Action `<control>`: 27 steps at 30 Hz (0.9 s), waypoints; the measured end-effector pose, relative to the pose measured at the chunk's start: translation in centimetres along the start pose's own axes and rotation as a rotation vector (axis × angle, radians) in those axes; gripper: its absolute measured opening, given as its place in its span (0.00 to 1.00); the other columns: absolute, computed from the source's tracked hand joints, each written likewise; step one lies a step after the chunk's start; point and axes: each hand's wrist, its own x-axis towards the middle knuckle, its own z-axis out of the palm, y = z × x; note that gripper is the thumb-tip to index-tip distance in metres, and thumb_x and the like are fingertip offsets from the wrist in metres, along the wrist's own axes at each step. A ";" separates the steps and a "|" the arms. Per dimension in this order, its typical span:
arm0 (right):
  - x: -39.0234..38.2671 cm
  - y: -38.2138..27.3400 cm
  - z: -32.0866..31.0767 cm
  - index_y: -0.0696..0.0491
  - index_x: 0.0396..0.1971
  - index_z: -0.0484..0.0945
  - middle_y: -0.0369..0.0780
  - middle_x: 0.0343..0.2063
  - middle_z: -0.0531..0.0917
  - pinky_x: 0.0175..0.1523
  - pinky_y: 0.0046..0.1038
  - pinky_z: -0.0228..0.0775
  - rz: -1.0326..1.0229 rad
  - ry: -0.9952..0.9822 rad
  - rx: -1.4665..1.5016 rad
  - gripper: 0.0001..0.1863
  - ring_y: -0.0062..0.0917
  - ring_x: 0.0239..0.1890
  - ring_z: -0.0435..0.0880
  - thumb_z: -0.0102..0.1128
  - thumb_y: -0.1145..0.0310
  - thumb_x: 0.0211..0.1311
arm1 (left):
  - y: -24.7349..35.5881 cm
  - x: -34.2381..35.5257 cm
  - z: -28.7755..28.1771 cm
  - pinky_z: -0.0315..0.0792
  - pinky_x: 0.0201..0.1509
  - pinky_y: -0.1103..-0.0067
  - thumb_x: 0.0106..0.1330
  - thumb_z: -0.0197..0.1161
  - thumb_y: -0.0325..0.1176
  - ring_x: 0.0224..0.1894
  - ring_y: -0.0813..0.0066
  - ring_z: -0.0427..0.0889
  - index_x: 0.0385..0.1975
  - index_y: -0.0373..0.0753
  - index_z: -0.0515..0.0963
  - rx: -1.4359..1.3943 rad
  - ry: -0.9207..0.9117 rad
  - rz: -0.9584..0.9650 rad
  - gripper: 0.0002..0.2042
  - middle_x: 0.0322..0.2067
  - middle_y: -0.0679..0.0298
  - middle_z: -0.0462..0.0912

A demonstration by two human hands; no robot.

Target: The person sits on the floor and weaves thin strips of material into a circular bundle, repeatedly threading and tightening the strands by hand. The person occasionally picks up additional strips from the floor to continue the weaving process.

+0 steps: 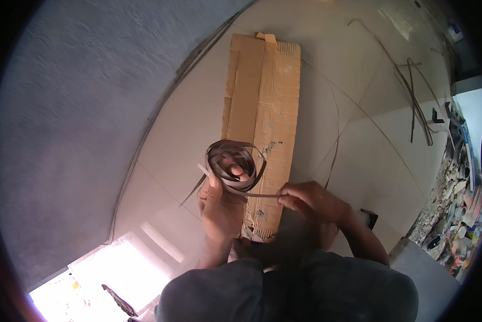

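A loose coil of flat dark brown strip (219, 150) rests in my left hand (216, 214), whose fingers reach up inside the loops, with the thumb at the coil's lower left. A pale, short piece (202, 168) sticks out beside that thumb; what it is, I cannot make out. My right hand (310, 199) pinches a length of the strip drawn out to the right from the coil's lower side. Beneath both coil and strip lies a long, worn piece of brown cardboard (250, 86).
My grey-clad knees (209, 295) are at the bottom. Bent dark strands (412, 96) lie right on the tiled floor (369, 139). A grey wall (75, 118) rises at left. Dark angled pieces (371, 217) are on the floor, and rubble and litter (455, 209) line the far right.
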 end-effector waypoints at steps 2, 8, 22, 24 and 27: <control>-0.3 2.4 -0.4 0.55 0.42 0.78 0.45 0.34 0.83 0.42 0.36 0.76 0.051 0.014 -0.121 0.07 0.38 0.36 0.84 0.57 0.72 0.67 | 0.2 -0.5 -1.0 0.75 0.58 0.70 0.77 0.51 0.38 0.48 0.66 0.83 0.56 0.26 0.72 -0.102 -0.018 -0.219 0.19 0.45 0.54 0.82; 0.3 5.8 -1.4 0.53 0.44 0.80 0.40 0.35 0.83 0.41 0.37 0.75 -0.204 0.076 -0.419 0.10 0.36 0.38 0.84 0.62 0.69 0.63 | -0.7 -2.6 -2.7 0.80 0.49 0.68 0.74 0.56 0.35 0.42 0.62 0.86 0.43 0.24 0.79 -0.047 -0.100 -0.666 0.16 0.42 0.50 0.83; 0.1 3.1 -6.6 0.57 0.33 0.82 0.40 0.26 0.82 0.37 0.29 0.72 0.143 -0.121 -0.162 0.13 0.29 0.25 0.78 0.61 0.61 0.66 | -2.5 -2.1 -1.0 0.74 0.43 0.79 0.73 0.60 0.41 0.37 0.79 0.84 0.44 0.33 0.85 0.741 -0.481 -0.964 0.16 0.33 0.64 0.88; 0.1 1.5 -7.0 0.56 0.33 0.81 0.43 0.23 0.80 0.38 0.33 0.72 0.433 -0.202 -0.264 0.17 0.35 0.24 0.76 0.55 0.56 0.67 | -3.3 -1.7 -0.8 0.76 0.49 0.76 0.72 0.62 0.40 0.42 0.75 0.84 0.42 0.33 0.86 0.838 -0.540 -1.012 0.15 0.35 0.60 0.88; 0.4 -0.5 -5.9 0.57 0.29 0.79 0.44 0.20 0.79 0.36 0.35 0.73 0.529 -0.276 -0.428 0.18 0.36 0.22 0.79 0.55 0.56 0.67 | -4.6 -2.3 -1.3 0.70 0.35 0.82 0.72 0.61 0.44 0.29 0.85 0.78 0.33 0.35 0.86 1.036 -0.522 -0.949 0.17 0.23 0.64 0.82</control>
